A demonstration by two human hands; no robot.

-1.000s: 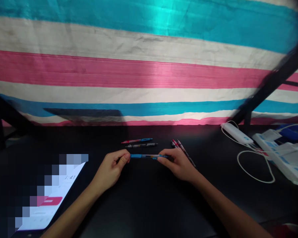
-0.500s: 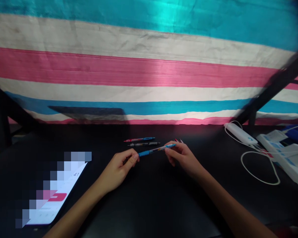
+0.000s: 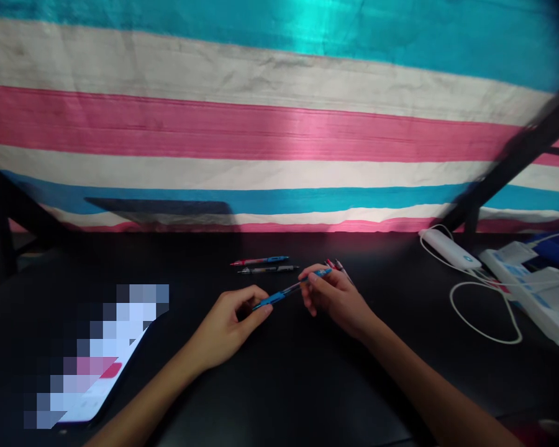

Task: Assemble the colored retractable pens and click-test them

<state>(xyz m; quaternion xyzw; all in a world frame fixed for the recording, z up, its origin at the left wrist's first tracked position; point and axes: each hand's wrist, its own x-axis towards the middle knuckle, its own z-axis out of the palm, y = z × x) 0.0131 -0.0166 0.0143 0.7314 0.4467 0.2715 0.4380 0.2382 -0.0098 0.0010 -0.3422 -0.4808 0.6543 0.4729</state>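
A blue pen (image 3: pixel 286 290) slants across the middle of the black table (image 3: pixel 279 385). My right hand (image 3: pixel 335 298) pinches its upper end between thumb and fingers. My left hand (image 3: pixel 230 323) is curled at the pen's lower tip, thumb and forefinger closed at it. Just behind lie two more pens side by side: a red and blue pen (image 3: pixel 259 261) and a dark pen (image 3: pixel 270 269). Several red pens (image 3: pixel 338 266) poke out from behind my right hand.
A lit phone screen (image 3: pixel 97 360) lies at the left front. At the right are a white power bank (image 3: pixel 449 248) with a looping white cable (image 3: pixel 484 310) and white and blue boxes (image 3: pixel 535 279). A striped pink, white and teal cloth (image 3: pixel 261 124) hangs behind the table.
The blue pen went from lying level between both hands to slanting, with its right end raised. My left hand slid down and right to the lower tip.
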